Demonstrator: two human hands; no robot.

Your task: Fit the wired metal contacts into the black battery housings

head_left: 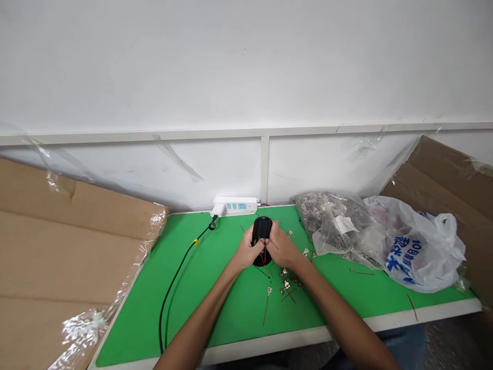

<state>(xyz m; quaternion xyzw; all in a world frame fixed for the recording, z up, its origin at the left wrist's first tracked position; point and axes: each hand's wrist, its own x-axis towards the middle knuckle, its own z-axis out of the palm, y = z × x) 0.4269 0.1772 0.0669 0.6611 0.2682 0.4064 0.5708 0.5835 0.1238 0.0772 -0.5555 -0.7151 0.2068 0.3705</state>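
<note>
Green matting (231, 313) covers the bench top, and a black plastic housing (262, 241), rounded and oblong, sits just above its middle, held clear between the person's two hands. The left hand (246, 247) wraps the housing's near left side and the right hand (280, 246) its right side, fingers curled in and pressed together so that the fingertips nearly meet over the face of the piece. A thin red wire (264, 260) runs down from between the fingers; whether either hand is pinching that wire or only the housing, the view does not settle. Just below and to the right, small metal terminals (285, 284) with short red leads lie scattered on the mat, and one more (268, 291) rests nearer the person. As things lie, one housing is in hand, no finished group of them shows, and many loose terminals remain. Beyond the hands, a clear bag of grey parts (331, 218) and a white plastic bag with blue lettering (418, 252) sit full at the right. A black cable (175, 277) with a yellow tag (196, 242) curves up to a white power strip (234, 206) at the wall.
</note>
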